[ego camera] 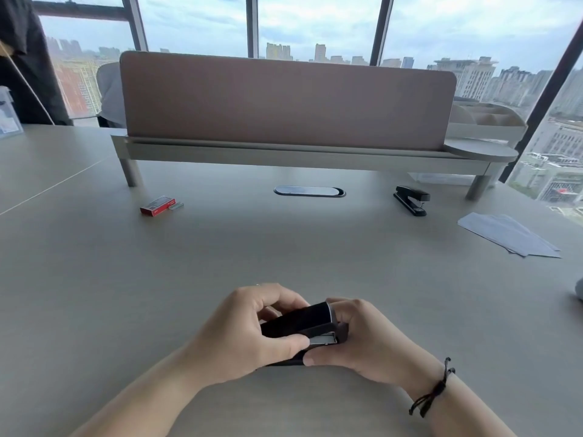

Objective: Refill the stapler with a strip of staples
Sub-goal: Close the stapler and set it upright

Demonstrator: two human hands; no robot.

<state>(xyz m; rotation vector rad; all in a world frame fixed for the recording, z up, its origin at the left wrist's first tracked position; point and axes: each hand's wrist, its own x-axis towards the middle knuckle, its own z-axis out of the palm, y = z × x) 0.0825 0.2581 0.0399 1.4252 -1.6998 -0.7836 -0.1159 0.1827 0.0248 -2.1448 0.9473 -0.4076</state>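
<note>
Both hands point(303, 335) around black stapler point(299, 321); staple box point(156, 205) far beyond.

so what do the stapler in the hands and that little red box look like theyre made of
The stapler looks like glossy black plastic with a metal band and a bare metal magazine, judging by the sheen and silvery edges. The red box looks like matte printed cardboard, with flat folded faces; too small to be sure.

both hands meet low at centre, left hand point(249, 329) and right hand point(362, 339) with fingers curled closed.
</note>
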